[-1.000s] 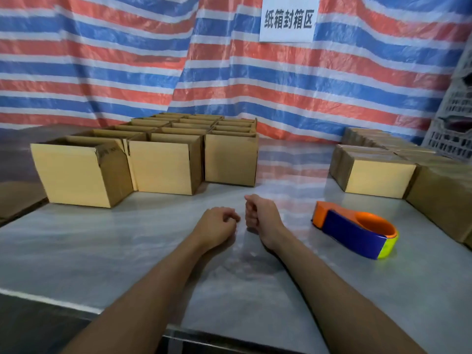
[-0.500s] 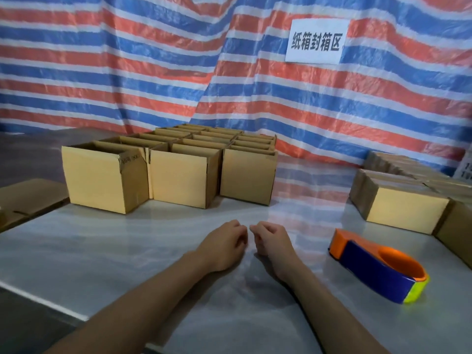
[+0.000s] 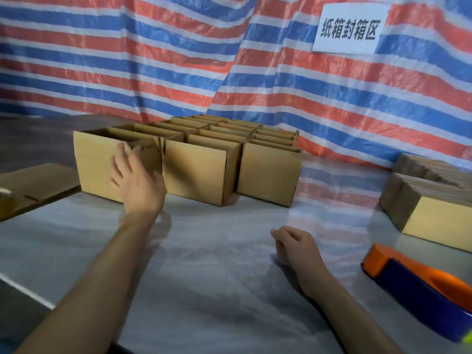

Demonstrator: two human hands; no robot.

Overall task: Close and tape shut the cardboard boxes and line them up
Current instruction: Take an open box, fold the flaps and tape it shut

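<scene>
Several open-topped cardboard boxes stand packed together at the back of the table. My left hand [image 3: 135,178] reaches up to the front corner of the nearest open box [image 3: 95,162] on the left, fingers spread against its face. Whether it touches the cardboard is not clear. My right hand [image 3: 295,245] rests low over the table, fingers loosely curled, holding nothing. An orange and blue tape dispenser [image 3: 419,284] lies on the table to the right of that hand. Closed boxes [image 3: 439,218] sit at the right edge.
The table [image 3: 217,264] has a glossy grey top reflecting the striped tarp [image 3: 178,60] behind. A flat sheet of cardboard [image 3: 33,182] lies at the left, with a tape roll [image 3: 5,200] at the frame edge. A white sign [image 3: 350,26] hangs on the tarp.
My left hand has left the table centre and risen forward-left to the nearest open box. My hands have parted and uncurled. The camera has tilted and turned left.
</scene>
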